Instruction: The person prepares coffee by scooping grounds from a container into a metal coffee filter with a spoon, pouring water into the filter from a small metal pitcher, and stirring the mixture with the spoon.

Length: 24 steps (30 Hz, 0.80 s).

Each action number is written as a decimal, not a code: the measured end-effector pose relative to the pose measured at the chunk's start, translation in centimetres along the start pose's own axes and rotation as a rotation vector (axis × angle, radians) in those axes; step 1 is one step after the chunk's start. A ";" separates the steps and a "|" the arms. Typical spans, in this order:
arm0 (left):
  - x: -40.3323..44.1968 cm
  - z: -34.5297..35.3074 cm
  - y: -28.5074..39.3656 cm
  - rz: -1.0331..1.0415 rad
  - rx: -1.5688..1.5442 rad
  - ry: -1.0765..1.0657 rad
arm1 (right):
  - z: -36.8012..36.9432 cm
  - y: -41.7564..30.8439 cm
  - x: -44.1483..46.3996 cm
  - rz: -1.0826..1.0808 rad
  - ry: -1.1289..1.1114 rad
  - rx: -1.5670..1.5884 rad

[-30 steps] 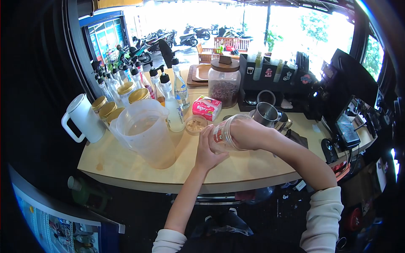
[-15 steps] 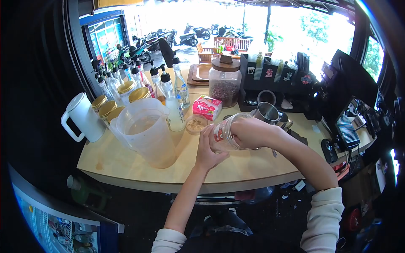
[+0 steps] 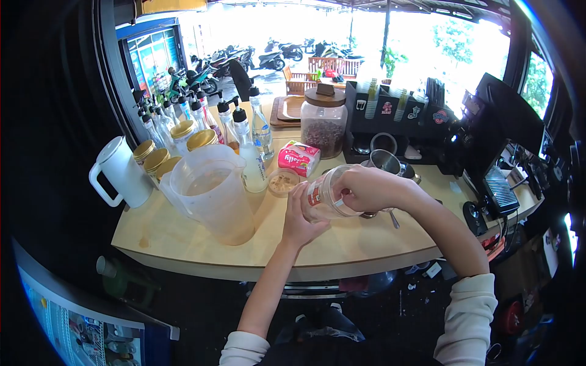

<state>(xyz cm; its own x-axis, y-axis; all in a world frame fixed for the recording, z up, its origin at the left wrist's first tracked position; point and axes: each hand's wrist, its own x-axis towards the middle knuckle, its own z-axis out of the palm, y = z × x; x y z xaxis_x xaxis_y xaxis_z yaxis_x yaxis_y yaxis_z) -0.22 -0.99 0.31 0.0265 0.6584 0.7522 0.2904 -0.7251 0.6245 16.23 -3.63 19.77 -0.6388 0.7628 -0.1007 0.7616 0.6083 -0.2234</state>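
My left hand (image 3: 299,218) is wrapped round the base end of a clear jar (image 3: 321,199) with a red-and-white label. The jar is tilted on its side, its mouth facing right. At that mouth my right hand (image 3: 373,188) has its fingers curled partly inside; what they hold, if anything, is hidden. Just left of the jar lies a shallow round dish or lid (image 3: 284,183) with light brown bits in it. Behind my right hand stand a metal cup (image 3: 384,161) and other metal ware, partly covered by my arm.
A large plastic pitcher (image 3: 210,201) and a white jug (image 3: 121,174) stand at the left. Pump bottles (image 3: 247,146) and gold-lidded jars (image 3: 201,139) line the back left. A pink tissue pack (image 3: 299,157), a wooden-lidded jar (image 3: 323,122) and a black cup organiser (image 3: 390,125) stand behind.
My right hand has drawn slightly out of the jar's mouth, so more of its curled fingers shows. My left hand stays on the jar, which has barely moved.
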 end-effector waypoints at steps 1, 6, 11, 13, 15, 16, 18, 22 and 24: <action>0.0 0.0 -0.1 -0.005 -0.002 0.002 | -0.2 0.0 -0.1 0.001 0.021 0.011; -0.3 0.1 -0.5 -0.036 0.022 0.025 | -1.4 0.7 -0.9 -0.052 0.096 0.058; -0.4 -0.1 -0.4 -0.073 0.056 0.049 | -2.2 1.5 -1.9 -0.073 0.255 0.157; -0.5 -0.1 -0.4 -0.094 0.053 0.056 | -2.4 1.5 -2.2 -0.023 0.264 0.202; -0.6 -0.1 -0.6 -0.111 0.050 0.062 | -2.4 1.9 -2.4 0.026 0.277 0.247; -0.7 0.0 -0.8 -0.118 0.059 0.064 | -2.2 2.4 -2.3 0.003 0.311 0.289; -0.8 0.1 -1.2 -0.118 0.066 0.067 | -2.1 2.9 -2.6 -0.021 0.353 0.326; -0.8 0.2 -1.6 -0.124 0.062 0.070 | -2.5 3.8 -3.1 -0.008 0.419 0.419; -1.0 0.2 -1.9 -0.143 0.062 0.060 | -2.6 4.6 -3.3 0.001 0.439 0.430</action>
<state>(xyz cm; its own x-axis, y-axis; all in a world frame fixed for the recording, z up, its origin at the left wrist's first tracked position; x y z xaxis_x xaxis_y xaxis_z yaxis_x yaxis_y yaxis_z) -0.59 -0.21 -1.64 -0.0764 0.7394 0.6689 0.3454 -0.6097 0.7135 22.09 -2.81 21.59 -0.4640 0.8380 0.2872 0.5914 0.5344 -0.6039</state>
